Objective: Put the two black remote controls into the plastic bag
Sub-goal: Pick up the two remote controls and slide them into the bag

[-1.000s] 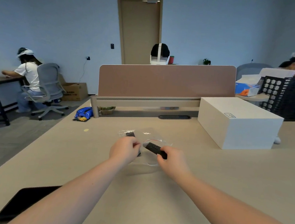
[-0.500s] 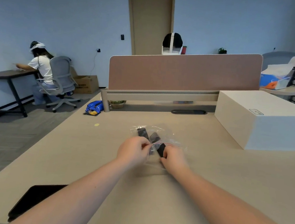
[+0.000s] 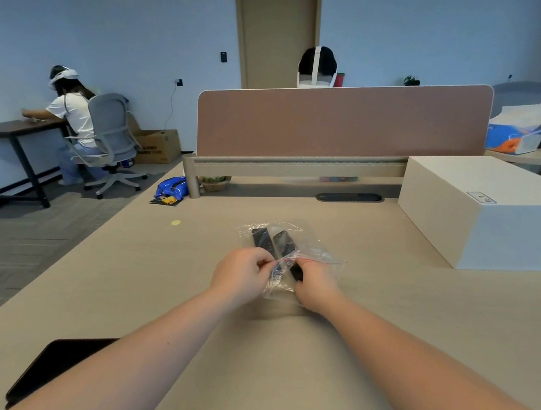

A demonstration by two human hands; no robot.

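Note:
A clear plastic bag (image 3: pixel 318 256) with a red zip line lies on the beige desk (image 3: pixel 416 315). Two black remote controls lie side by side inside it: the first remote (image 3: pixel 261 238) on the left, the second remote (image 3: pixel 284 242) on the right, its near end sticking out at the bag's mouth. My left hand (image 3: pixel 241 276) pinches the left side of the bag's mouth. My right hand (image 3: pixel 316 284) grips the near end of the second remote through the opening.
A large white box (image 3: pixel 490 214) stands at the right. A pink divider panel (image 3: pixel 341 122) closes the desk's far side. A black tablet (image 3: pixel 52 369) lies at the near left edge. A person sits at another desk (image 3: pixel 14 127) far left.
The second remote was outside the bag in my right hand; it now lies mostly inside beside the first. Both hands came together at the bag's mouth.

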